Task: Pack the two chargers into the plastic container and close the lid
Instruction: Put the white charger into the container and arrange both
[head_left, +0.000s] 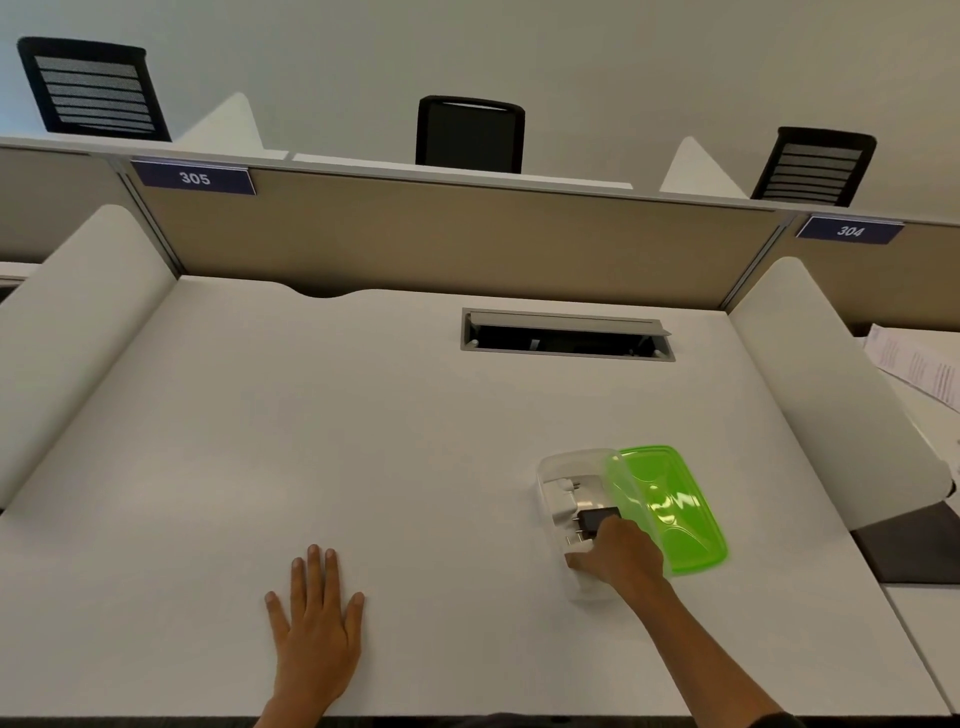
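Observation:
A clear plastic container (551, 470) stands on the white desk at the right. Its translucent green lid (675, 506) leans tilted against the container's right side. A white charger (561, 499) with its prongs showing lies inside, at the far end. My right hand (621, 558) reaches into the near end and is shut on a black charger (597, 522), which sits inside the container next to the white one. My left hand (314, 618) rests flat on the desk to the left, fingers spread, holding nothing.
An open cable hatch (566, 338) is set into the desk behind the container. White side dividers (831, 384) flank the desk and a tan partition (441, 239) closes the back. Papers (919, 364) lie on the neighbouring desk at the right.

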